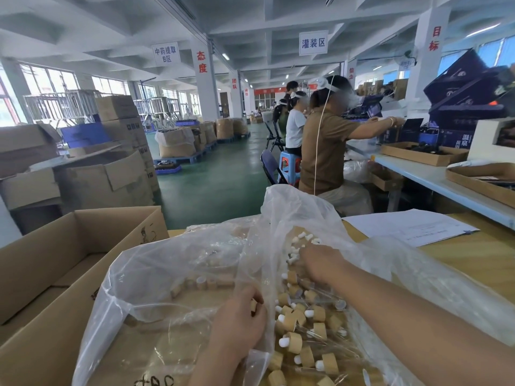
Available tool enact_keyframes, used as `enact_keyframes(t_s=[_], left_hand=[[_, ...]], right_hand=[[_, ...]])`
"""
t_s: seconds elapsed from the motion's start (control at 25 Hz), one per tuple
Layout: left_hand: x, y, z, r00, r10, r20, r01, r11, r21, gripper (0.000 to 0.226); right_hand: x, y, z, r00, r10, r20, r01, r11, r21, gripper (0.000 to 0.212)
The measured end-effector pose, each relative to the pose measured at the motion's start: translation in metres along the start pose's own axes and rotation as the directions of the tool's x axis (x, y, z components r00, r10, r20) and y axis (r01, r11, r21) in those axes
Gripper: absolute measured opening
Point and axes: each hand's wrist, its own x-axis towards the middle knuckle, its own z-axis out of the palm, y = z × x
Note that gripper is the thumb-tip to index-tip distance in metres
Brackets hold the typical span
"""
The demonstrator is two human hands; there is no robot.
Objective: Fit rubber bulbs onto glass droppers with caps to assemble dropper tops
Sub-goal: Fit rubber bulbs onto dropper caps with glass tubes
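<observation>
One open carton (50, 254) beside plastic bags (178, 274)

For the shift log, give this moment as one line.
left hand holds cap | right hand among white bulbs | assembled tops piled in bag

Bright, even daylight from left windows (47, 80) and ceiling tubes (225, 56), sheen on plastic bag (172, 263), fisheye curve at edges.
</observation>
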Motion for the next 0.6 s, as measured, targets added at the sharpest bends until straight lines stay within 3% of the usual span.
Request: enact_keyframes(t_s=[0.12,0.44,0.6], left_hand=[[0.003,-0.001,0.001,1.0,0.014,0.011,-0.014,1.0,0.019,0.009],[0.001,0.001,0.001,0.999,0.035,0.021,-0.036,0.999,0.035,0.006],[0.003,0.0,0.002,0.999,0.038,0.022,-0.039,0.998,0.038,0.005]], right_hand=[[0.004,0.0,0.004,0.998,-0.058,-0.038,0.056,0.998,-0.041,0.061],[0.02,0.001,0.014,0.993,-0.106,-0.055,0.101,0.991,-0.086,0.039],[0.03,-0.002,0.014,0.994,-0.105,-0.02,0.106,0.994,0.037,0.039]])
